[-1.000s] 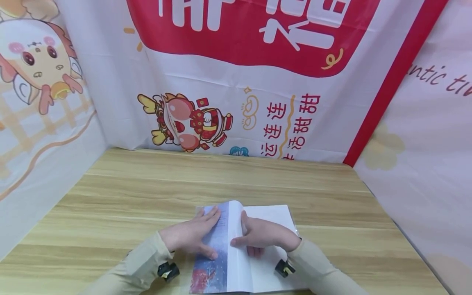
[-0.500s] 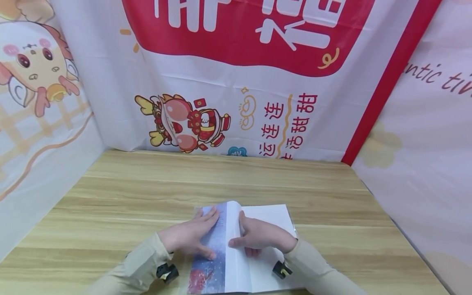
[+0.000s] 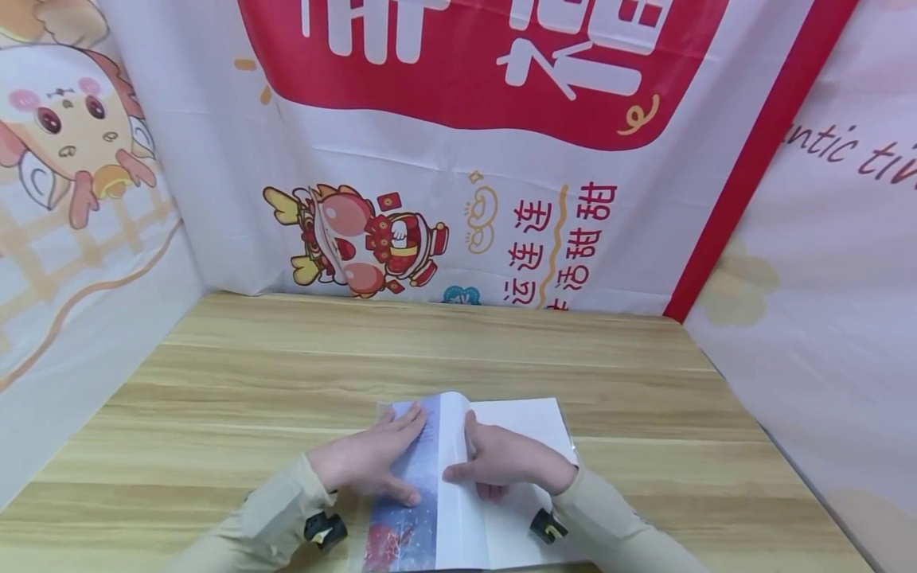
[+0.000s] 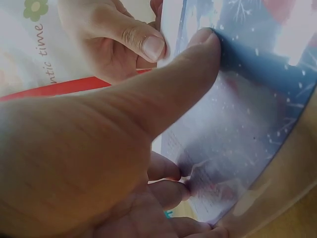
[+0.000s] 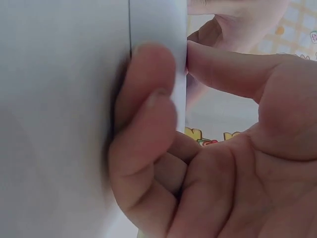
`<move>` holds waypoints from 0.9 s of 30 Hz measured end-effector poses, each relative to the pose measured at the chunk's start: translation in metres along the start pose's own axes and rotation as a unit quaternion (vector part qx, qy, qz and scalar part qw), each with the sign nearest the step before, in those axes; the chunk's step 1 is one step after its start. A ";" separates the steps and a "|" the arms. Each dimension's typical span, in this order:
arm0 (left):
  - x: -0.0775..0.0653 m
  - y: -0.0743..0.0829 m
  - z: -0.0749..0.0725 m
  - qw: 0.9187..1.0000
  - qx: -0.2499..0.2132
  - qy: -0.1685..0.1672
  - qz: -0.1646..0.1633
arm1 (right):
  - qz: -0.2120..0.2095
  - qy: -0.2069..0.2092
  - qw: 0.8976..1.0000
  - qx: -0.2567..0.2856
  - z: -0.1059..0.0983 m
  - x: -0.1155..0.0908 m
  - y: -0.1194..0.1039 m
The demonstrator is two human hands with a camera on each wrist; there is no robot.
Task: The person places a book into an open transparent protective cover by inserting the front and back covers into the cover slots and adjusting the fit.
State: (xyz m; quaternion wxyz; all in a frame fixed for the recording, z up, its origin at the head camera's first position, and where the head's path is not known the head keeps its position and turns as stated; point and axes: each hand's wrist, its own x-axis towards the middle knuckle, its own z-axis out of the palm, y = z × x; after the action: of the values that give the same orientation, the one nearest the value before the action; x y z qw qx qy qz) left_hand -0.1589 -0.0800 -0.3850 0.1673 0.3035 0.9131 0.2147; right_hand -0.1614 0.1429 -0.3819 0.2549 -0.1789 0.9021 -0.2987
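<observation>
An open book [image 3: 462, 541] lies near the front of the table, its left side blue-purple with printed snow and a red patch, its right side white. Along the middle a white page [image 3: 455, 525] rises and curves. My left hand [image 3: 368, 458] rests on the blue side with its fingers spread; in the left wrist view its thumb [image 4: 198, 54] presses the glossy surface. With my right hand [image 3: 501, 455] I pinch the raised page. The right wrist view shows the thumb [image 5: 223, 69] at the page's edge and curled fingers [image 5: 143, 124] on the other side.
Clear plastic [image 4: 277, 183] extends past the book's outer left edge. The wood-grain table [image 3: 430, 342] stretches behind and to both sides. Printed cloths hang at the back [image 3: 401, 135], left [image 3: 72, 270] and right [image 3: 824, 318]. Each wrist carries a small black device.
The whole head view has shifted slightly. Both hands keep their places on the book, and the raised page looks the same.
</observation>
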 end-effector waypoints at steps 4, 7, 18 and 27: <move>0.002 0.000 0.000 1.000 0.000 -0.002 -0.003 | 0.004 -0.011 1.000 0.002 -0.003 -0.002 0.001; 0.003 0.000 0.000 1.000 0.000 -0.003 -0.003 | 0.001 -0.020 1.000 0.005 -0.005 -0.002 0.002; 0.005 0.000 0.000 1.000 0.002 -0.004 -0.001 | 0.003 -0.027 1.000 0.013 -0.004 -0.001 0.003; 0.000 0.000 0.000 1.000 -0.005 0.000 0.010 | 0.004 -0.014 1.000 0.002 -0.001 0.000 0.000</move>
State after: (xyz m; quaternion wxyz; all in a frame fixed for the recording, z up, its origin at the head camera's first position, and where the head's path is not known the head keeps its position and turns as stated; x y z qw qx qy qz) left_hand -0.1593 -0.0799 -0.3849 0.1665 0.3114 0.9092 0.2208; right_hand -0.1619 0.1439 -0.3813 0.2695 -0.1790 0.8983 -0.2973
